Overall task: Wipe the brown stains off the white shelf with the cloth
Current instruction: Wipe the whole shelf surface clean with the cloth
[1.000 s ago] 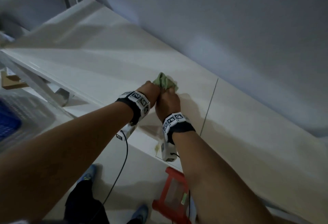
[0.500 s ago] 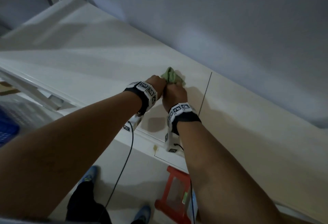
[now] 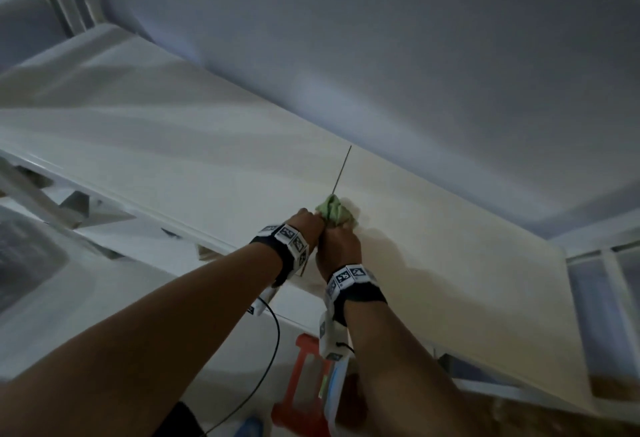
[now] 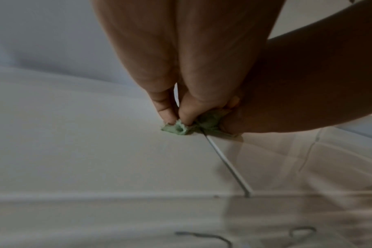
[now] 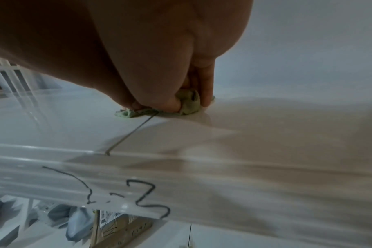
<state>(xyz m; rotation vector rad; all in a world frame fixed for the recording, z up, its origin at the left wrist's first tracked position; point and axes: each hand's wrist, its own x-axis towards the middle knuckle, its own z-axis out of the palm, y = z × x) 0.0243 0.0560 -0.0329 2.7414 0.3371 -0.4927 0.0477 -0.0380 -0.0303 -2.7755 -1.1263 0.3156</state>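
- Head view: both hands meet over a bunched green cloth (image 3: 336, 215) on the white shelf (image 3: 180, 166), the left hand (image 3: 306, 225) and the right hand (image 3: 339, 251) pressed side by side
- The cloth sits right at the near end of the thin dark seam (image 3: 342, 169) that crosses the shelf, about midway between the front edge and the grey wall (image 3: 381, 55) behind
- Left wrist view: the left fingertips (image 4: 166, 114) curl down and pinch a corner of the cloth (image 4: 176, 130) against the shelf surface (image 4: 74, 151); the right hand (image 4: 287, 94) lies against it from the side, on the rest of the cloth
- Right wrist view: the right fingers (image 5: 206, 87) are curled round the wad of cloth (image 5: 188, 103), holding it down on the shelf (image 5: 265, 134), with a flap spreading out to the left over the seam (image 5: 130, 132)
- Brown stains cannot be made out; the shelf to the right of the seam looks slightly warmer in tone
- Black handwritten marks (image 5: 146, 198) run along the shelf's front lip
- Both wrists carry black bands with printed square markers (image 3: 294, 242), and a black cable (image 3: 266, 360) hangs from the left one
- Below the shelf, a red stool (image 3: 304, 388) stands on the pale floor (image 3: 121, 298)
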